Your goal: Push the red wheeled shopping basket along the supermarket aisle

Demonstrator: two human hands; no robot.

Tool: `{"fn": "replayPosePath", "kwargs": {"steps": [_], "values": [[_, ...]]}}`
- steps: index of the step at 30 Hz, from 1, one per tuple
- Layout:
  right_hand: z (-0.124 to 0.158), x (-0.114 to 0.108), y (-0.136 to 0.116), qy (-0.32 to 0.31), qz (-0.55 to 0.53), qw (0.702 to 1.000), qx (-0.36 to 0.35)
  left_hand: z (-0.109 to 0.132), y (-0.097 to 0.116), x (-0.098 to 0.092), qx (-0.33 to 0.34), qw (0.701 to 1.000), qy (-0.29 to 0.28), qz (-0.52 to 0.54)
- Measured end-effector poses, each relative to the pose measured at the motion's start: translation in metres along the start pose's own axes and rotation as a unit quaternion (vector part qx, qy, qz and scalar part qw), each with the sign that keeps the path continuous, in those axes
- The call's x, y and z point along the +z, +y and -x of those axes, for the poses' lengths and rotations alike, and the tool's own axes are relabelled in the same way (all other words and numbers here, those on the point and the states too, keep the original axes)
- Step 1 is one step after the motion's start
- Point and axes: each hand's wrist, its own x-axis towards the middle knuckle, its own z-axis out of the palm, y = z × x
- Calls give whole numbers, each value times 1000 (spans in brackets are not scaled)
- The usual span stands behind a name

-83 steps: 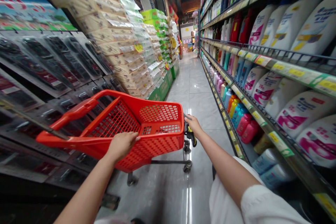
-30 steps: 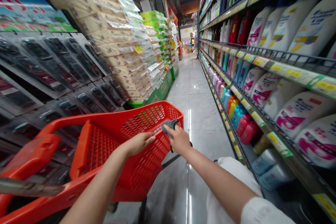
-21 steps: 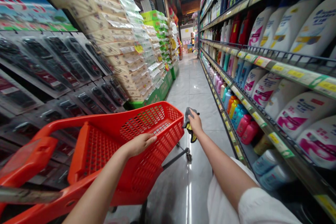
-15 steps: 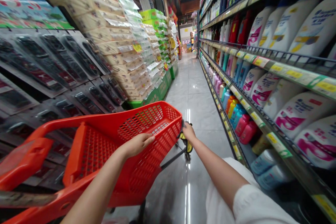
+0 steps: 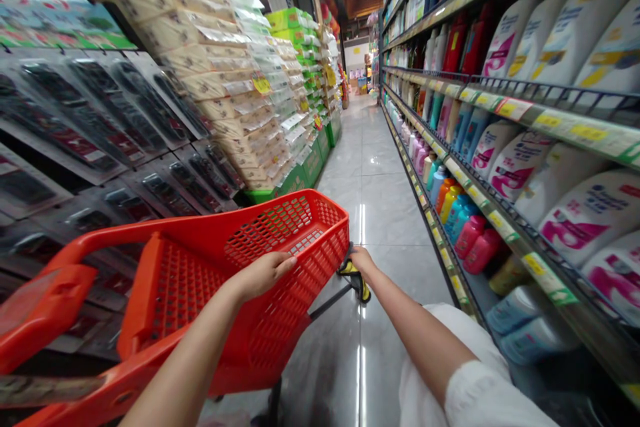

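Observation:
A red plastic shopping cart [image 5: 240, 333] with perforated sides stands at an angle before me, its basket open at the top. My left hand [image 5: 270, 272] is closed over the near side rim, its fingers partly hidden behind the rim. At the cart's far front corner, my right hand [image 5: 361, 263] is closed on a limp-looking black-and-yellow item [image 5: 364, 290], which hangs below the fingers close to the cart wall. What kind of thing it is, I cannot make out.
Shelves of shampoo bottles [image 5: 575, 213] line the right side. Stacked tissue packs [image 5: 210, 73] rise on the left on green bases [image 5: 313, 163], beside a rack of blister-packed goods [image 5: 125, 107]. A grey tiled floor [image 5: 370, 153] runs down the aisle between them.
My right hand and the black-and-yellow item have shifted slightly downward at the cart's front corner. My left hand stays on the rim. The view has turned a little left.

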Motion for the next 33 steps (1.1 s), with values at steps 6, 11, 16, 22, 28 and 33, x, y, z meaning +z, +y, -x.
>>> {"fn": "replayPosePath", "kwargs": {"steps": [6, 11, 16, 22, 28, 33], "values": [[-25, 2, -32, 47, -35, 997, -54, -8, -1, -2, -9, 1000, 0, -6], [-3, 25, -54, 99, 80, 989, -78, -15, -1, -3, -6, 1000, 11, -22], [32, 38, -61, 52, 125, 980, -143, -17, -4, -4, -9, 1000, 18, -24], [9, 0, -76, 124, 119, 976, -135, -15, -4, -2, -8, 1000, 14, -19], [25, 14, -99, 4, 286, 941, -179, -13, -1, -2, -48, 998, 43, -17], [69, 36, -107, -126, 333, 890, -285, -17, -8, -2, -115, 991, 65, -3]]}}
